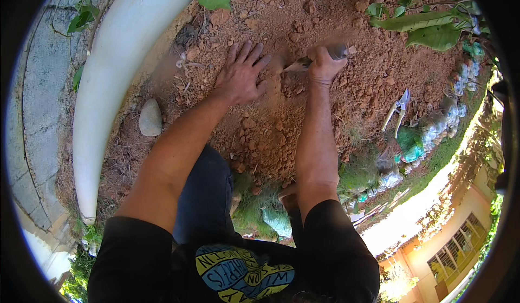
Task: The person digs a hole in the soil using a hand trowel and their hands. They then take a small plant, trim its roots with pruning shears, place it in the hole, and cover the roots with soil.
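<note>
My right hand (325,65) is closed around the dark handle of what looks like a hand trowel (298,65). Its blade points left, low over the reddish-brown soil (260,148), and is partly blurred. To the left, my left hand (243,75) lies palm down on the loose earth, fingers spread, holding nothing. Between the two hands the dirt looks disturbed and smooth in patches. Clods lie around both hands. A pair of pruning shears (398,110) with pale handles rests on the ground right of my right forearm, blades apart.
A thick white curved pipe or trunk-like piece (118,71) runs along the left, beside a grey paved strip (40,100). Near it sits a smooth stone (150,118). Plastic bottles (436,130) edge the bed at right. Leafy stems (430,27) hang at upper right.
</note>
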A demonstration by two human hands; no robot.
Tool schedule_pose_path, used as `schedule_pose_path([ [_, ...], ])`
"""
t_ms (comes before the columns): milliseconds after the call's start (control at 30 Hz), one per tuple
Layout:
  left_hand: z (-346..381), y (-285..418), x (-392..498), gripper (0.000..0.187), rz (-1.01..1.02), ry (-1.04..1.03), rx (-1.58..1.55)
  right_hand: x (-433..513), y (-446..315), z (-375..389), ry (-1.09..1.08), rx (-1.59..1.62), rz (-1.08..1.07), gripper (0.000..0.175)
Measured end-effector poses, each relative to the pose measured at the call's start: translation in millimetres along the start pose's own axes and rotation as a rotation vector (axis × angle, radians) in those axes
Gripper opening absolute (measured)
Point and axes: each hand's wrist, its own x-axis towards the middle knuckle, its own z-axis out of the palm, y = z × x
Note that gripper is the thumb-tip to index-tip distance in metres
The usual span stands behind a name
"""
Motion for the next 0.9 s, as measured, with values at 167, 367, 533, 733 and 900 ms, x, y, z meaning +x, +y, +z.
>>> schedule_pose_path([
  [167, -6, 2, 1, 0.073, -0.003, -0.048, 0.042, 1, 67, 7, -0.640, -0.312, 0.168, 0.010],
  [367, 0, 0, 1, 0.074, -0.010, -0.016, 0.029, -32, 31, 0, -0.652, -0.331, 0.115, 0.011],
  [533, 7, -3, -1, 0.076, 0.010, -0.019, 0.045, 5, -78, -34, -0.587, 0.304, -0.306, 0.019],
  [733, 3, -2, 1, 0.075, 0.004, -0.045, 0.031, -10, -1, 5, 0.048, -0.119, -0.098, 0.014],
  [900, 2, 0, 0, 0.076, 0.001, -0.002, 0.057, 44, 93, 4, -0.143, -0.287, 0.129, 0.012],
])
